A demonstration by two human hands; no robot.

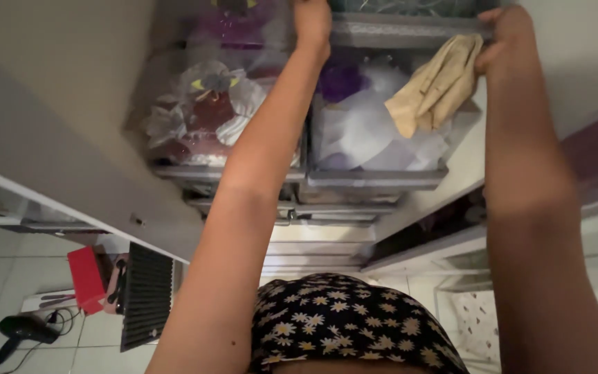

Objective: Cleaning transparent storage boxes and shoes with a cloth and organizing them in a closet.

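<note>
Overhead, right hand point(503, 31) pinches a beige cloth point(434, 86) against the grey drawer rail point(403, 31); cloth hangs just below the grip. Left hand point(311, 21) presses the same rail, closure unclear.

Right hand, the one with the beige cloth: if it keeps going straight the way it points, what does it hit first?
The right hand holding the beige cloth points at the grey rim of the upper drawer. It seems to touch that rim already, though depth is unclear.
</note>
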